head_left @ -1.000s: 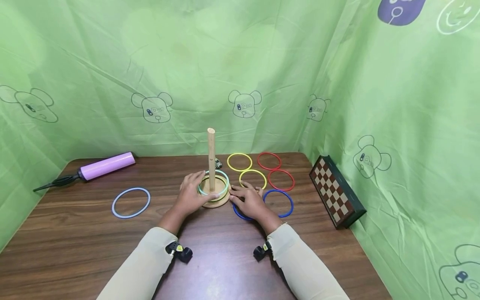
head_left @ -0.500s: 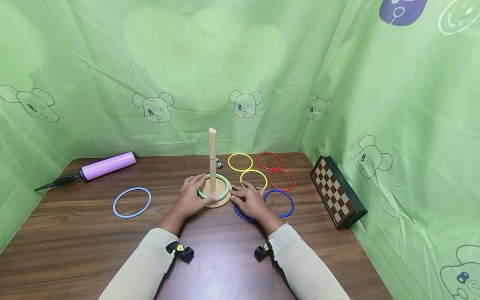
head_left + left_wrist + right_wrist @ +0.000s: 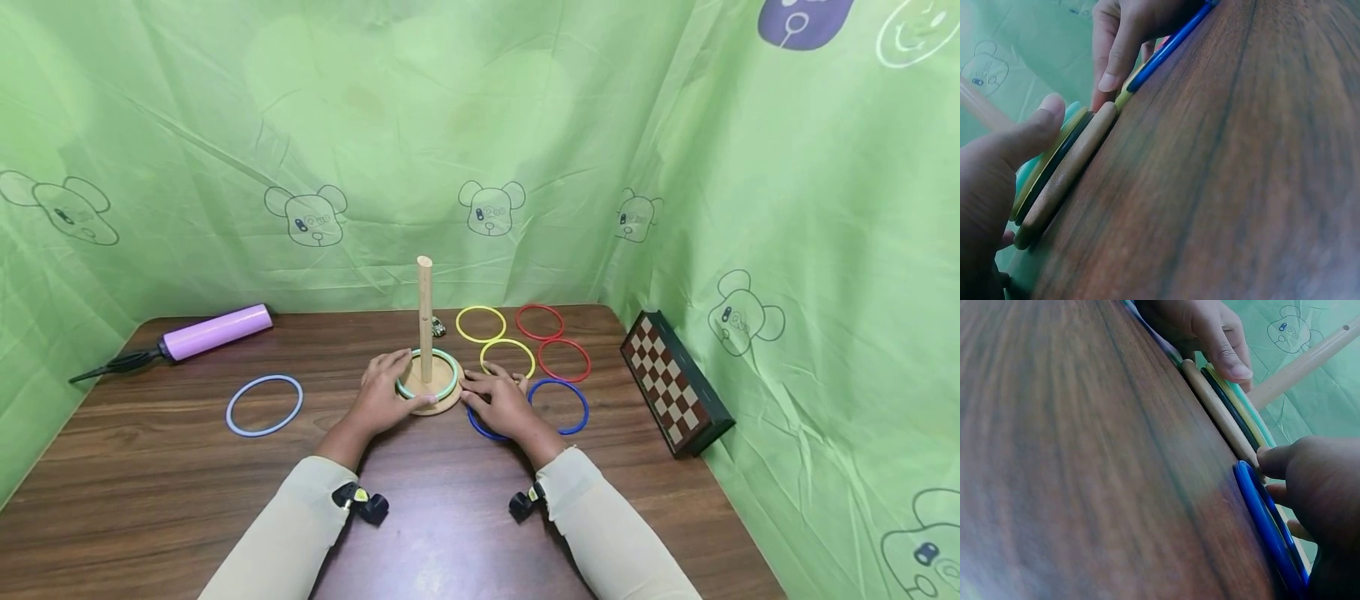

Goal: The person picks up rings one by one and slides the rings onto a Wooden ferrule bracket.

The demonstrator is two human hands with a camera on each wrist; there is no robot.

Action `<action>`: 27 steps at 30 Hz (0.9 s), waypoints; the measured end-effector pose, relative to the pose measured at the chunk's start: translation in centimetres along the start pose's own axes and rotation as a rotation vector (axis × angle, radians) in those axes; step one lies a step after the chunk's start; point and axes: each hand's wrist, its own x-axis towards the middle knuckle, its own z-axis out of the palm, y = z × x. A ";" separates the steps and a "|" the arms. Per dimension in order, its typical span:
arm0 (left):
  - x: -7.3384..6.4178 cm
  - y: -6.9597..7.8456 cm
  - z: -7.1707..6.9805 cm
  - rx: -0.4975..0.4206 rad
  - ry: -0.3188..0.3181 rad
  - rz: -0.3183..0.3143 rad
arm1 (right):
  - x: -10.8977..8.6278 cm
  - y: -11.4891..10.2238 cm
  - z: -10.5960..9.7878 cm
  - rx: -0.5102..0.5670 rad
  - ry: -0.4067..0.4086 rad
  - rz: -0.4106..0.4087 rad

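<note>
A wooden post (image 3: pixel 425 317) stands upright on a round wooden base (image 3: pixel 451 404). Around its foot lie stacked rings: a mint green ring (image 3: pixel 457 377) on top, then a yellow ring (image 3: pixel 1054 153) and a dark ring (image 3: pixel 1233 411). My left hand (image 3: pixel 380 393) curls round the stack's left side, thumb at the front edge and fingers behind. On the base's right side, my right hand (image 3: pixel 500 402) rests with loosely bent fingers, fingertips at the rim. Beneath that hand, partly hidden, lies a blue ring (image 3: pixel 1266 525).
Two yellow rings (image 3: pixel 481 341), two red rings (image 3: pixel 564 381) and another blue ring (image 3: pixel 586 412) lie to the right. A light blue ring (image 3: pixel 258 434) and a purple hand pump (image 3: pixel 217 332) lie left. A checkered board case (image 3: pixel 667 387) leans against the green curtain (image 3: pixel 375 100).
The mint green ring has gone down onto the yellow ring, which it now mostly covers. Both hands have kept nearly the same position.
</note>
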 end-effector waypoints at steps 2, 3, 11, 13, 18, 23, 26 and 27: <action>0.0 0.0 0.0 0.002 0.004 0.005 | 0.0 0.0 -0.1 -0.001 0.001 -0.002; 0.0 0.0 0.0 0.001 0.007 0.008 | 0.0 -0.1 -0.1 -0.001 0.001 -0.004; 0.0 -0.1 0.0 0.002 0.017 0.014 | 0.0 -0.2 -0.1 0.000 0.003 -0.004; -0.1 0.0 -0.2 -0.003 0.017 0.006 | 0.0 -0.1 -0.1 0.001 0.002 -0.006; -1.1 -0.2 -1.2 0.027 0.070 0.019 | 0.0 -0.1 -0.1 0.007 0.003 -0.005; -2.6 -1.2 -3.0 0.107 0.157 0.065 | 0.0 -0.2 -0.2 0.022 0.009 -0.006; -3.5 -2.3 -4.2 0.151 0.214 0.081 | 0.0 -0.2 -0.2 0.022 0.001 -0.005; -3.8 -2.6 -4.6 0.161 0.231 0.083 | 0.0 -0.1 -0.1 0.020 0.000 -0.004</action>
